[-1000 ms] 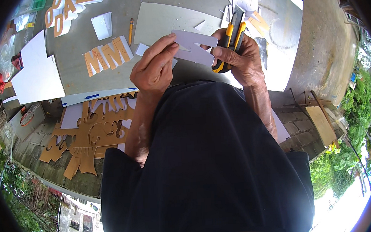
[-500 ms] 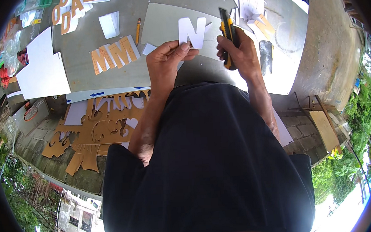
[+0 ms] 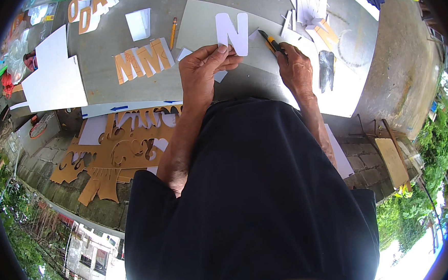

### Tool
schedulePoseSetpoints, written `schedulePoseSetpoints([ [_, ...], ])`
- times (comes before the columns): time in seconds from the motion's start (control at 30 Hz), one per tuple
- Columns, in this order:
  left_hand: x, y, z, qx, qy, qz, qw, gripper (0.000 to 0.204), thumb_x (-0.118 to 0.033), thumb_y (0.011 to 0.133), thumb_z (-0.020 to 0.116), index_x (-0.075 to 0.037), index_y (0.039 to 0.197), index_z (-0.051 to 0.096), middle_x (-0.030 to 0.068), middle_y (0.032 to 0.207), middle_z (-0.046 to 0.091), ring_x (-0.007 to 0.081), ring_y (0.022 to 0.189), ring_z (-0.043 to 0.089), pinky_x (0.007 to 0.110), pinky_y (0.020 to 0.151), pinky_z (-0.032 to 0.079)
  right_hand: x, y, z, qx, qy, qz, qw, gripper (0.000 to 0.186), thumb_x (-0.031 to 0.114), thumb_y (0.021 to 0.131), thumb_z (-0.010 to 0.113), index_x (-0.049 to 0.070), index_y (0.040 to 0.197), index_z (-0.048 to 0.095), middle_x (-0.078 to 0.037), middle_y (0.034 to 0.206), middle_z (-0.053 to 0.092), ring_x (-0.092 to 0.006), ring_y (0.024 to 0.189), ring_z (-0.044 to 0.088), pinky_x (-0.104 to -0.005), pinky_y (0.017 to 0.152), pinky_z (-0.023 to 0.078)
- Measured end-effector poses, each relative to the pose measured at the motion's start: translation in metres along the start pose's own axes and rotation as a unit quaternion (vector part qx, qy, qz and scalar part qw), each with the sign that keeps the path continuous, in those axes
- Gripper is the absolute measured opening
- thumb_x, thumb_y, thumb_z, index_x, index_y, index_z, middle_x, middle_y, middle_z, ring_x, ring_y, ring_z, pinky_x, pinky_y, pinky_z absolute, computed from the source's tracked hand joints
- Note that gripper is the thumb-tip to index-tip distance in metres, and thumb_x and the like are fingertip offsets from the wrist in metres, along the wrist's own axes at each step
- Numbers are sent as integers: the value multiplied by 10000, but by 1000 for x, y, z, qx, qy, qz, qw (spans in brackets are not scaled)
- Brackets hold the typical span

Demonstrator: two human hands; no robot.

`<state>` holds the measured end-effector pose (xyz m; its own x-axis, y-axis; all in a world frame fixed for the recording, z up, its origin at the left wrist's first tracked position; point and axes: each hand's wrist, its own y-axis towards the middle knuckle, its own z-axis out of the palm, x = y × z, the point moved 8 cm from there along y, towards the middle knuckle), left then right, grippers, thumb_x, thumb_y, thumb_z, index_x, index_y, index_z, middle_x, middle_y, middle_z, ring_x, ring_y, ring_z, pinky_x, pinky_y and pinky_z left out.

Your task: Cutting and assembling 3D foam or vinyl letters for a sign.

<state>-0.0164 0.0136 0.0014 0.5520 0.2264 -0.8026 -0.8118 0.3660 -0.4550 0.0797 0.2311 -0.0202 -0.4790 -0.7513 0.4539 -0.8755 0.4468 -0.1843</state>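
Observation:
Between the thumb and fingers of my left hand (image 3: 201, 67), a white cut-out letter (image 3: 235, 34) is held upright by its lower left part, above a grey-white sheet (image 3: 194, 26). My right hand (image 3: 296, 69) is palm down over the table to the right, closed on a yellow and black utility knife (image 3: 273, 43). The knife's front end points up and left; the rest is hidden under the hand. Narrow white strips (image 3: 288, 20) lie just beyond this hand. A dark, flat piece (image 3: 327, 69) lies to its right.
Brown-faced cut-out letters (image 3: 145, 60) stand left of my left hand, near a pencil (image 3: 173, 32). More letters (image 3: 88, 15) are at the far left. A large white board (image 3: 53, 78) lies at the left edge. Cut brown cardboard (image 3: 102, 157) sits below the table.
My right hand has turned palm down and lowered the utility knife toward the table. My left hand still holds the white letter, now a little higher and slightly turned.

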Motion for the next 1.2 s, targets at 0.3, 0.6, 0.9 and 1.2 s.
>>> schedulePoseSetpoints([
  [0.3, -4, -2, 4, -1, 25, 19, 1000, 238, -106, 987, 657, 99, 1098, 704, 201, 960, 752, 290, 857, 764, 366, 788, 640, 13, 2, -16, -34, -20, -19, 999, 227, 163, 929, 639, 60, 1128, 680, -162, 1009, 690, -343, 997, 666, -466, 843, 546],
  [0.6, -4, -7, 12, 41, 163, 8, 986, 221, -124, 983, 672, 88, 1026, 714, 151, 878, 750, 201, 739, 736, 287, 680, 586, 96, 3, -72, -75, 163, -223, 958, 352, 123, 921, 696, 108, 1272, 680, -112, 1294, 652, -286, 1147, 635, -400, 923, 537],
  [0.9, -1, -2, 2, 5, 129, 31, 991, 223, -145, 984, 666, 70, 1007, 722, 123, 827, 732, 174, 657, 687, 282, 660, 550, 46, 3, -39, 3, 167, -24, 986, 383, 320, 1026, 601, 31, 1270, 656, -183, 1223, 687, -295, 1025, 699, -396, 871, 569],
  [1.2, 38, 24, 67, 122, 104, -86, 983, 264, -179, 984, 659, 61, 1070, 727, 130, 950, 747, 195, 817, 704, 308, 719, 539, 10, -23, -17, 71, 644, 123, 752, 349, 245, 1008, 651, -39, 1210, 673, -120, 991, 719, -205, 882, 700, -340, 739, 585],
])
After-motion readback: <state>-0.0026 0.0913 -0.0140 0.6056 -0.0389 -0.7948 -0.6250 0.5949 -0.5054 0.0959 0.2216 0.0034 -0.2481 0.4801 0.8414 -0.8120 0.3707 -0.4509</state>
